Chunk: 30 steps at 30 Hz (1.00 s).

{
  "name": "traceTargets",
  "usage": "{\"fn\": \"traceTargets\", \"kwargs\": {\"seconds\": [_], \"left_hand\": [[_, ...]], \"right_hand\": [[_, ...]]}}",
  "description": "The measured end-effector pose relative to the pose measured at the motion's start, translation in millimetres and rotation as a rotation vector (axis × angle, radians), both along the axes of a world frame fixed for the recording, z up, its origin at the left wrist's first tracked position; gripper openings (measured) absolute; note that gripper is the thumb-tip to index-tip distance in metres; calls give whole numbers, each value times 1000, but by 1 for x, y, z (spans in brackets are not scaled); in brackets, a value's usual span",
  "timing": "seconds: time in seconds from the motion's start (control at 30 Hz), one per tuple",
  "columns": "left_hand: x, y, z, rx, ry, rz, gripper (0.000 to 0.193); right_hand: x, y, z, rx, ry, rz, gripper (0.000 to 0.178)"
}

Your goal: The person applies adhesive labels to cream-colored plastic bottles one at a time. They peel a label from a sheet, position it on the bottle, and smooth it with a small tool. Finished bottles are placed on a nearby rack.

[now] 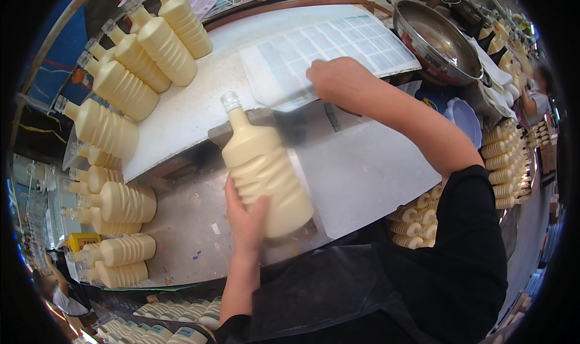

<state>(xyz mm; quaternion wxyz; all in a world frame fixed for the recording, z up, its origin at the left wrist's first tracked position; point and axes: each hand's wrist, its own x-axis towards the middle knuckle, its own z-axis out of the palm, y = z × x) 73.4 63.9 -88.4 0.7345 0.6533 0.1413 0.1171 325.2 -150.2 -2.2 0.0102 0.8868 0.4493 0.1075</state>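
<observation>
Cream bottle rests tilted in your left hand, over the near work surface, its base toward you and its clear threaded neck pointing away and a little left. Your left thumb presses on the ribbed body and a finger wraps its left side, spread apart from the thumb; the other fingers are hidden behind it. You cannot be told from this view whether the base touches the surface. Closest to you is your dark apron, with labelled bottles lying below the edge of the grey work surface. To the right of the bottle lies a smooth pale sheet. Farther out, your right hand is at the near edge of the label sheet, fingers curled together; their tips are blurred, so I cannot tell whether they pinch a label. The label sheet lies on a raised white board. Along your left, more cream bottles lie in a row, necks outward, and others stand farther up on the board. On your right, beyond your forearm, are a pale purple bowl and a wide metal pan. Farther right are stacked bottles and, in the background, another person
</observation>
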Motion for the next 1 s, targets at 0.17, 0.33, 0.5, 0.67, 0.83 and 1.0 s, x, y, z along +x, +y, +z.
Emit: {"fn": "traceTargets", "kwargs": {"seconds": [0.17,0.33,0.5,0.67,0.83,1.0], "left_hand": [[1,3,-12,43,12,-13,87],[1,0,-5,7,24,-11,82],[-2,0,-3,15,27,23,79],[1,-4,0,-33,-5,-9,77],[0,-3,1,-10,-25,2,76],[3,-4,0,1,-21,-10,77]], "right_hand": [[35,-27,-4,531,106,-388,14],[62,-104,-5,646,57,-867,31],[29,-96,1,535,-7,-895,37],[28,-64,-13,440,-55,-556,37],[80,-77,13,174,105,-764,26],[98,-166,67,547,-155,-883,34]]}}
